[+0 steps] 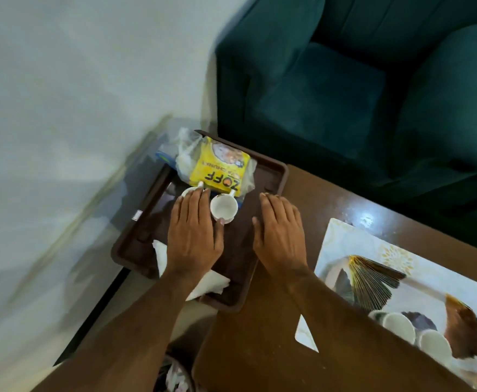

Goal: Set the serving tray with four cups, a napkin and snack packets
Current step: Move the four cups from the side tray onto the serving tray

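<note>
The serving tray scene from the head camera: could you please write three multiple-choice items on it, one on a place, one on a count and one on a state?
1. Where does the yellow snack packet lie?
A. at the tray's far end
B. on the placemat
C. on the sofa

2. How many white cups are on the tray?
A. none
B. two
C. four

3. What is the right hand doing?
A. gripping a cup
B. holding the napkin
C. held flat and open, holding nothing

Answers:
1 A: the yellow snack packet lies at the far end of the tray.
2 B: one cup shows whole and another cup peeks from under the left hand; the other cups are on the placemat.
3 C: the right hand is spread with nothing in it.
</note>
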The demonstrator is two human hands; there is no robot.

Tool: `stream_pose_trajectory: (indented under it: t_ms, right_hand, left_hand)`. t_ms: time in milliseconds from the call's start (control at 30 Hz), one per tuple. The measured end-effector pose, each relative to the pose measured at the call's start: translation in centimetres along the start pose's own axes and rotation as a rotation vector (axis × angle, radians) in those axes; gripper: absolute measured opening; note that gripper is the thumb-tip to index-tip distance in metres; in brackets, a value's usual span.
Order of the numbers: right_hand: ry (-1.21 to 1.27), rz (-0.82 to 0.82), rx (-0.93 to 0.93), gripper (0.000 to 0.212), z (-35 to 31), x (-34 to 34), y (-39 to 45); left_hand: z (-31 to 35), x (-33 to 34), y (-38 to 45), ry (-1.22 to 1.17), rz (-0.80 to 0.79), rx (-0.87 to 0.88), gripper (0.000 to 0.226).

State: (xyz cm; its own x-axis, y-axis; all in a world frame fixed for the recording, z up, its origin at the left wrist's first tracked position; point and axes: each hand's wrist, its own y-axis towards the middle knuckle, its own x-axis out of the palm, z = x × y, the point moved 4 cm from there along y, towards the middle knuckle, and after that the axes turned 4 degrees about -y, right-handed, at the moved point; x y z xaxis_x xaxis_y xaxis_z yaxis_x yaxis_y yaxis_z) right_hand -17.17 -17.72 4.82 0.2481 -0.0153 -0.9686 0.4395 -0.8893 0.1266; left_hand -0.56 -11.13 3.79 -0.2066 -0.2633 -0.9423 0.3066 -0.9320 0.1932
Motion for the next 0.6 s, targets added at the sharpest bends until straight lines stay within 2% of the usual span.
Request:
stream_pose_trajectory:
  t_ms: [167, 367, 600]
  right_hand:
    - [0.026, -0.011, -0.017, 0.035, -1.5, 2.1, 3.1]
    - [0.137, -0.075, -0.012, 0.042, -2.8, 4.3, 4.7]
    - [0.197, -0.045, 0.019, 0.032, -3.3, 5.5, 5.6]
  left_hand:
    - [-3.1, 0.4, 2.7, -0.053, -0.02, 0.016, 0.057]
    - [-4.3, 2.9, 3.3, -0.097, -0.117, -0.043, 0.07]
    - [-5.2, 3.4, 4.3, -0.152, -0.114, -0.062, 0.067]
